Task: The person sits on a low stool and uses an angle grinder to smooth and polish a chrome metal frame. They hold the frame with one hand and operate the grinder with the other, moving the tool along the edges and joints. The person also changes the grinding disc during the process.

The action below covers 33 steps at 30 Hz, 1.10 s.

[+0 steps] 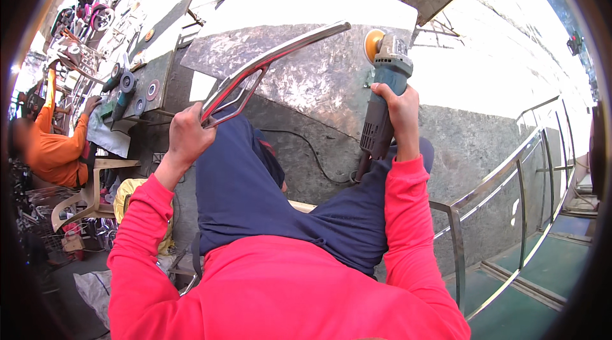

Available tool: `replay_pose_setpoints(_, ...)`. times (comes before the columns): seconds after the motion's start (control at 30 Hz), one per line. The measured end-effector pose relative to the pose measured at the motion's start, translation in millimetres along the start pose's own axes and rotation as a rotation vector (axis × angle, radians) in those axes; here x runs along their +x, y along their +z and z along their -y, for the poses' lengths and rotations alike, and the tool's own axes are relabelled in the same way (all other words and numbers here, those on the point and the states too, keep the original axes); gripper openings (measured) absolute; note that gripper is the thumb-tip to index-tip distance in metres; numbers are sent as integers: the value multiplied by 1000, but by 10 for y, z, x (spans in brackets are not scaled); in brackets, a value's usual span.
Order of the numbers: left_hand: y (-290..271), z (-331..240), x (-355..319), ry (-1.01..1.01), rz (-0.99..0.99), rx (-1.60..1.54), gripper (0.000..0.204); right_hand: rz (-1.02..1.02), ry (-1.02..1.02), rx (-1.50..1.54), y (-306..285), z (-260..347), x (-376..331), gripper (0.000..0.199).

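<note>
My left hand (191, 136) is closed round the lower end of a shiny bent metal tube frame (255, 62), which slants up and to the right over my lap. Red shows along its tubes, perhaps a reflection of my sleeves. My right hand (400, 110) grips the blue-and-grey body of an angle grinder (382, 94), held upright above my right knee. An orange-yellow disc (373, 45) sits at the grinder's top, facing left toward the metal frame, with a gap between them. Whether the disc is spinning I cannot tell.
The grinder's black cord (312, 148) crosses the floor below. At left, a person in orange (57, 148) sits by a bench (156, 72) with grinders and discs on it. A curved metal railing (491, 180) stands at right, and a worn board (299, 78) lies ahead.
</note>
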<state>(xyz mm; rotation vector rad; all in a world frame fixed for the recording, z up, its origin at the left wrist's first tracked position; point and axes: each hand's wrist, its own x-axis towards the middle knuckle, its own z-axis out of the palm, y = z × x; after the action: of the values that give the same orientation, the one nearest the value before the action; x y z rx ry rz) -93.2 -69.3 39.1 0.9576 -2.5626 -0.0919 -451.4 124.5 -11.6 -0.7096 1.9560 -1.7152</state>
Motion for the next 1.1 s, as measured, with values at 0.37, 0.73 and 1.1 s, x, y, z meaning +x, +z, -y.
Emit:
replay_pose_setpoints(0.37, 338, -144, -384, 40, -12, 28, 23, -21, -24, 37, -95, 141, -191, 29)
replay_pose_setpoints(0.73, 793, -40, -284, 12, 5, 39, 17, 0, 4, -143, -89, 16, -183, 35)
replay_pose_setpoints(1.1, 1051, 66, -204, -84, 65, -18, 11, 54, 9, -345, 114, -93, -151, 38)
